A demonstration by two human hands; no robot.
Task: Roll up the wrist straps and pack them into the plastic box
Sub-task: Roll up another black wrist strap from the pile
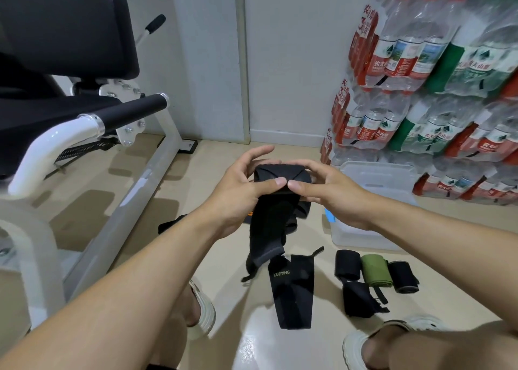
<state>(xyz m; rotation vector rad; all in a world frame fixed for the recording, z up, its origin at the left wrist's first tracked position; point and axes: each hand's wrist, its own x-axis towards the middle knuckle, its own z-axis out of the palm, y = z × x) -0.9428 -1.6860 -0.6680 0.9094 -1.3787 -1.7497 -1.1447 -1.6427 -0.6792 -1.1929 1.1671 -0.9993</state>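
Both hands held one black fabric wrist strap (281, 183) in the air above the beige floor (229, 260). The left hand (241, 186) and the right hand (328, 190) gripped its rolled upper part, the thumbs almost touching, and its loose tail hung down. The clear plastic box (372, 238) stood on the floor behind the right hand.

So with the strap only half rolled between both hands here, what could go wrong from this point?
1. The black strap is pinched only by the left hand and right hand, and its long tail hangs free; a slip could let the roll unwind.
2. The rolled straps lie on the floor, one black one trailing loose, and may uncoil before reaching the plastic box.
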